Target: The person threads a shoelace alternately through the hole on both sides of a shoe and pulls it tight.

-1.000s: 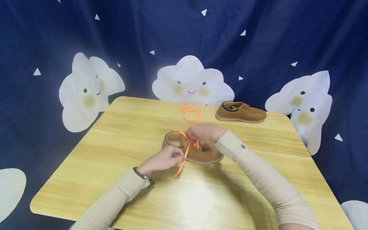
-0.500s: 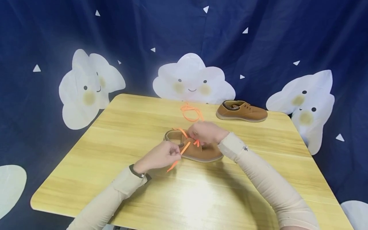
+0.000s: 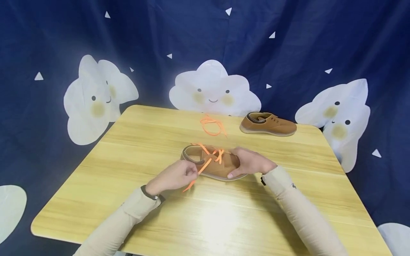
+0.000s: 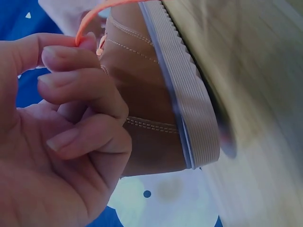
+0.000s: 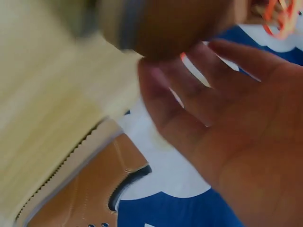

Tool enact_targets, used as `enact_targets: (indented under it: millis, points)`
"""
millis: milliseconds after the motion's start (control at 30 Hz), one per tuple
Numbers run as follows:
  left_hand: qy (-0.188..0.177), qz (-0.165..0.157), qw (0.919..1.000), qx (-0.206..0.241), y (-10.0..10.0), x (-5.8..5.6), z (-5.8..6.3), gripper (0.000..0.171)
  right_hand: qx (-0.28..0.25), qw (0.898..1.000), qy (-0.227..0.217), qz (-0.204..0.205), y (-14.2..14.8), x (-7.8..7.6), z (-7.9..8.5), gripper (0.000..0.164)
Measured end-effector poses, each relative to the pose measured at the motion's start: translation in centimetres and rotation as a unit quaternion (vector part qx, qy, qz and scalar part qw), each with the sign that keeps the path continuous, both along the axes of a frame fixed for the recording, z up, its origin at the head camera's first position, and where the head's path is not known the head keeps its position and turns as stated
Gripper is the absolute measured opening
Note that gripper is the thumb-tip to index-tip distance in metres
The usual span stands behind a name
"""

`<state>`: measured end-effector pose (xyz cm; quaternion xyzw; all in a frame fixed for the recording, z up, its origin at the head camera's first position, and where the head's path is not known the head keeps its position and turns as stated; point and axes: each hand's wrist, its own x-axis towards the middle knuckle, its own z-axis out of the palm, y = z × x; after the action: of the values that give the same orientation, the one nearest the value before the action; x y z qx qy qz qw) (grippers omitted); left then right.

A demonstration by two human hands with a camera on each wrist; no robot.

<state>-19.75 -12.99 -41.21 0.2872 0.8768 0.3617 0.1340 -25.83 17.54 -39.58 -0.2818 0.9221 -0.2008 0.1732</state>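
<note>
A brown shoe (image 3: 221, 170) stands in the middle of the table, toe to the right, with an orange shoelace (image 3: 205, 166) threaded through it and crossed near the front of the lacing. The left hand (image 3: 174, 175) pinches one lace end on the near side, between thumb and index finger; the left wrist view shows the lace (image 4: 94, 16) in that pinch and the other fingers loosely curled. At the toe, the right hand (image 3: 251, 162) spreads its thumb on the near side and fingers on the far side. In the right wrist view its fairly straight fingers (image 5: 163, 101) meet the blurred toe.
A second brown shoe (image 3: 269, 125), without a lace, stands at the table's back right. A loose orange shoelace (image 3: 213, 126) lies coiled at the back centre. The wooden table (image 3: 96, 192) has a dark blue cloud-patterned curtain (image 3: 153, 28) behind it.
The right hand has left the laces and moved right to the toe, spreading its fingers. The left hand has drawn the lace end slightly left. The shoe stays in place.
</note>
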Motion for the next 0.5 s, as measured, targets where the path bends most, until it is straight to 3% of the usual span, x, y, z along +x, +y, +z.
enact_targets:
  millis: [133,267,400,500]
  points:
    - [-0.007,-0.017,0.9998,0.004,-0.3,0.0,0.2,0.021,0.015,1.0,0.017,-0.002,-0.1,0.1,-0.8,0.073]
    - [-0.014,-0.02,0.9997,0.001,-1.0,-0.2,0.5,0.018,0.015,1.0,0.022,-0.006,-0.1,0.2,-0.7,0.082]
    - [-0.011,-0.032,0.9992,-0.02,-1.7,-1.2,0.9,0.017,0.011,1.0,0.017,-0.006,0.1,0.2,-0.7,0.089]
    - [0.0,0.014,0.9998,-0.013,-2.7,-2.4,2.2,0.02,0.0,1.0,0.017,0.0,0.2,0.2,-1.0,0.088]
